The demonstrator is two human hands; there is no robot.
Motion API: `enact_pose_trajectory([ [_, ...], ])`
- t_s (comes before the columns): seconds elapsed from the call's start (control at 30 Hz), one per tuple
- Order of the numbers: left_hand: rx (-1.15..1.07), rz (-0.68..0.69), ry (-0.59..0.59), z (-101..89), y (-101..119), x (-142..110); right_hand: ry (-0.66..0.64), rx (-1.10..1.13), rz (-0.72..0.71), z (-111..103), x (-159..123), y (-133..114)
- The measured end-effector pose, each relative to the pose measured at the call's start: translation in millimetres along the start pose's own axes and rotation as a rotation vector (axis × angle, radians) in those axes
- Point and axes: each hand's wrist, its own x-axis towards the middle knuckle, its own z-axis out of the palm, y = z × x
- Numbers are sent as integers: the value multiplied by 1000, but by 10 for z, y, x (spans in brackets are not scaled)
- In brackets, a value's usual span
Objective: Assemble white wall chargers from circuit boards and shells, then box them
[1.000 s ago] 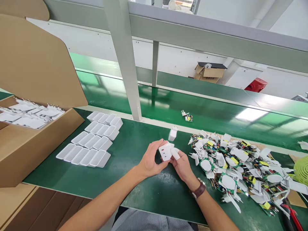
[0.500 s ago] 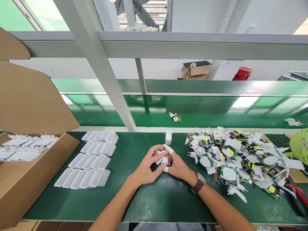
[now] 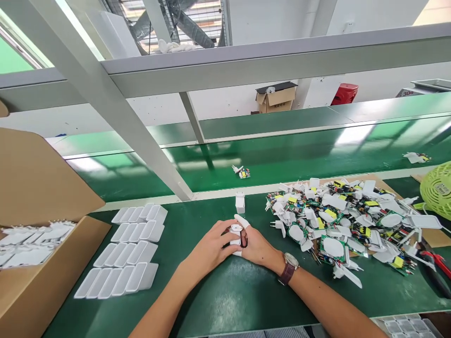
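Note:
Both my hands meet over the middle of the green bench around a small white plastic charger housing [image 3: 236, 229]. My left hand [image 3: 211, 241] grips it from the left, thumb and fingers closed on it. From the right, my right hand [image 3: 259, 243] holds the same piece, with white covers on its fingertips and a watch [image 3: 290, 267] on the wrist. Fingers hide part of the housing. Just beyond the hands, a separate white housing [image 3: 240, 203] stands upright. Left of my hands lie rows of white open cases [image 3: 120, 253].
Right, a heap of circuit boards with white plugs [image 3: 331, 220] covers the bench, beside red-handled pliers [image 3: 437, 267] and a green basket [image 3: 437, 190]. A cardboard box [image 3: 73, 263] of white parts stands left. One board [image 3: 243, 172] lies on the green strip behind. A slanted post [image 3: 141, 131] rises ahead.
The view has tilted and shifted, so the surroundings sit at a slant. The white housing has been turned between my hands, which stay together around it.

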Motion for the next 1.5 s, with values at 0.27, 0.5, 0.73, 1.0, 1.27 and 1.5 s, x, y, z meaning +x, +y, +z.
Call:
enact_pose_trajectory([
  [0.27,-45,-33,109,144,-294,-187,24,9,-70,-70,-40,-20],
  [0.5,-81,-295,187,-17,-717,369,281,72,13,-201,0,-23],
  [0.73,-302,-244,88,29,-722,699,284,100,65,-248,106,130],
  [1.0,-43,-347,202,-378,-1353,1347,546,-43,-140,-114,36,94],
  [1.27,142,-427,226,-167,-1534,1583,452,-138,-213,-104,-29,153],
  [1.5,160,-529,512,-460,-754,900,387,-187,-283,-122,-155,270],
])
